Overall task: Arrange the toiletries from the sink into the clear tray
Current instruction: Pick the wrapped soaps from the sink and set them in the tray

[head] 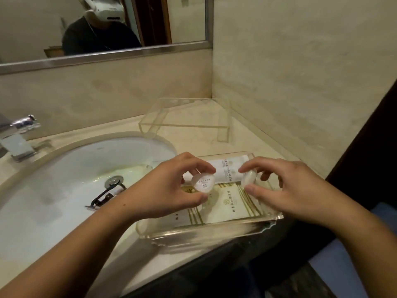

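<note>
The clear tray (pixel 206 233) sits on the counter to the right of the sink basin (pixel 71 168). In it lie a flat green-striped packet (pixel 229 203) and white packets (pixel 227 171) along its far side. My left hand (pixel 169 186) pinches a small round white-capped bottle (pixel 203 182) above the tray. My right hand (pixel 285 188) pinches a second small round clear bottle (pixel 249 179) beside it. A black razor (pixel 105 195) lies in the basin near the drain.
A clear acrylic riser stand (pixel 189 117) stands in the back corner of the counter. The chrome faucet (pixel 17 136) is at the far left. Walls close in behind and on the right. The counter's front edge runs just below the tray.
</note>
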Tool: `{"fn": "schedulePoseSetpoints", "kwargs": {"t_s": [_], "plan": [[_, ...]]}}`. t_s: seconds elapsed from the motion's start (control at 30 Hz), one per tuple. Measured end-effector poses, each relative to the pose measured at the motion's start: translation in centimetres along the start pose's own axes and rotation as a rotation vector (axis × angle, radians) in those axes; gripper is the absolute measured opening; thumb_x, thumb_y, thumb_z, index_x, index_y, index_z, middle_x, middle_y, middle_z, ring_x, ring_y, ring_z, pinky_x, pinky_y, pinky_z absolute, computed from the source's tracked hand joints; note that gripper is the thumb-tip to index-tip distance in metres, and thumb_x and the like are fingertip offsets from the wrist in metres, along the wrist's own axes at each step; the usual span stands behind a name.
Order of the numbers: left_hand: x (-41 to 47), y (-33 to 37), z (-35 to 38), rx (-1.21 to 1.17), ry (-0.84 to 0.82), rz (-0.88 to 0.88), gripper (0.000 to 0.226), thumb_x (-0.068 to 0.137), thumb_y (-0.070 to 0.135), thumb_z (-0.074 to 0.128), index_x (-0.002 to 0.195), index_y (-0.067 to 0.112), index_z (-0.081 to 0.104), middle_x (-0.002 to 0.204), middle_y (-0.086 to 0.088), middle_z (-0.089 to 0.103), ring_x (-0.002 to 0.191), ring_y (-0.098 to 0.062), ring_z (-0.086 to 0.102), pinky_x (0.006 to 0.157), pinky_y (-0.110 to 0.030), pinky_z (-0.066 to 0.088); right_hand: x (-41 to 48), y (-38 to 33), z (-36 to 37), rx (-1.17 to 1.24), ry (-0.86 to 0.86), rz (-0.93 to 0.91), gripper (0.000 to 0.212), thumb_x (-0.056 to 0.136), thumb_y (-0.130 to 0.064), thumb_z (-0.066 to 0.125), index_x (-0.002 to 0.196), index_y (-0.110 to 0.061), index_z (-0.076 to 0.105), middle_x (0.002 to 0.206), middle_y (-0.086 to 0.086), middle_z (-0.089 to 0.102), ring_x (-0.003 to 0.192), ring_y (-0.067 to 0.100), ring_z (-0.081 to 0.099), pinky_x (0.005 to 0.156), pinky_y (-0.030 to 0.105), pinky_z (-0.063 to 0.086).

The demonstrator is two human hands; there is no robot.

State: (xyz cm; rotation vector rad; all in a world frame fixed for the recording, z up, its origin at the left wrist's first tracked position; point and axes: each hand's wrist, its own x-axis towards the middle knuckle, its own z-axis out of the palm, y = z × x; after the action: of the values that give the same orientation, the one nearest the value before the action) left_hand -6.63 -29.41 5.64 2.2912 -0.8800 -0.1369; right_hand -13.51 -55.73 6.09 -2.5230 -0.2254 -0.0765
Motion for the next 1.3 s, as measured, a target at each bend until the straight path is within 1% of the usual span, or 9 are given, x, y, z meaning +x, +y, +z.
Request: {"fn": "schedulePoseSetpoints", "kwargs": {"t_s": [0.1,0.23,0.47,0.77,0.9,0.97,1.03,1.13,1.3], "plan": [[0.4,0.4,0.7,0.036,-0.045,0.009,0.045,0.082,0.036,0.08,0.124,0.044,0.063,0.119,0.024,0.057,0.112,0.009,0.053,0.083,-0.005,0.043,0.1,0.9,-0.6,-0.046,-0.059,0.01,0.025,0.079,-0.053,0.073,0.102,-0.051,0.064,0.096,-0.023,0.06,0.095,-0.019,0.052,0.072,0.013,0.038],[0.8,0.7,1.3,0.094,-0.136,0.02,0.046,0.083,0.046,0.076,0.126,0.046,0.06,0.121,0.027,0.053,0.113,0.01,0.051,0.088,-0.007,0.045,0.2,1.6,-1.1,-0.138,-0.137,-0.022,0.031,0.075,-0.061,0.073,0.103,-0.053,0.061,0.101,-0.027,0.058,0.105,-0.01,0.053,0.089,0.019,0.044],[1.7,2.2,2.0,0.132,-0.286,0.054,0.045,0.088,0.041,0.067,0.129,0.051,0.056,0.122,0.025,0.046,0.117,0.005,0.046,0.099,-0.014,0.041,-0.1,1.9,-2.8,-0.196,-0.173,-0.074,0.039,0.068,-0.07,0.068,0.102,-0.054,0.059,0.103,-0.029,0.056,0.107,-0.013,0.052,0.09,0.017,0.044],[1.9,2.5,2.7,0.252,-0.336,0.099,0.043,0.086,0.042,0.061,0.127,0.056,0.056,0.114,0.012,0.039,0.112,-0.006,0.043,0.097,-0.032,0.046,-0.1,1.7,-2.8,-0.243,-0.226,-0.088,0.036,0.071,-0.066,0.073,0.102,-0.055,0.058,0.106,-0.027,0.054,0.107,-0.014,0.052,0.085,0.009,0.041],[1.7,2.1,2.5,0.236,-0.322,0.079,0.041,0.087,0.04,0.062,0.124,0.056,0.057,0.114,0.012,0.039,0.108,-0.003,0.045,0.095,-0.029,0.048,0.2,1.4,-2.4,-0.332,-0.284,-0.059,0.037,0.074,-0.064,0.073,0.106,-0.055,0.056,0.106,-0.025,0.049,0.096,-0.013,0.048,0.07,0.008,0.034],[1.6,2.0,2.5,0.225,-0.315,0.071,0.04,0.087,0.04,0.062,0.124,0.056,0.058,0.115,0.013,0.039,0.105,-0.001,0.047,0.094,-0.027,0.048,0.4,1.2,-2.4,-0.349,-0.304,-0.045,0.036,0.076,-0.062,0.073,0.107,-0.055,0.056,0.106,-0.023,0.048,0.093,-0.008,0.049,0.069,0.01,0.034],[1.5,2.0,2.6,0.218,-0.303,0.069,0.04,0.086,0.039,0.063,0.123,0.056,0.059,0.113,0.014,0.039,0.103,-0.001,0.048,0.093,-0.025,0.048,0.6,1.0,-2.4,-0.363,-0.32,-0.046,0.035,0.079,-0.058,0.073,0.109,-0.056,0.055,0.107,-0.021,0.047,0.095,-0.003,0.052,0.072,0.013,0.038],[1.4,2.0,2.8,0.215,-0.29,0.066,0.04,0.087,0.037,0.064,0.122,0.055,0.059,0.113,0.013,0.039,0.099,0.0,0.049,0.088,-0.02,0.048,0.8,1.0,-2.3,-0.371,-0.316,-0.108,0.03,0.083,-0.048,0.07,0.109,-0.051,0.057,0.107,-0.024,0.053,0.107,-0.002,0.046,0.087,0.019,0.043],[1.3,1.8,2.9,0.217,-0.268,0.077,0.039,0.088,0.037,0.066,0.122,0.055,0.059,0.113,0.013,0.039,0.095,0.002,0.049,0.083,-0.016,0.045,1.0,1.1,-1.9,-0.318,-0.302,-0.145,0.021,0.083,-0.055,0.07,0.1,-0.046,0.063,0.102,-0.027,0.062,0.109,-0.005,0.045,0.09,0.024,0.043]]}}
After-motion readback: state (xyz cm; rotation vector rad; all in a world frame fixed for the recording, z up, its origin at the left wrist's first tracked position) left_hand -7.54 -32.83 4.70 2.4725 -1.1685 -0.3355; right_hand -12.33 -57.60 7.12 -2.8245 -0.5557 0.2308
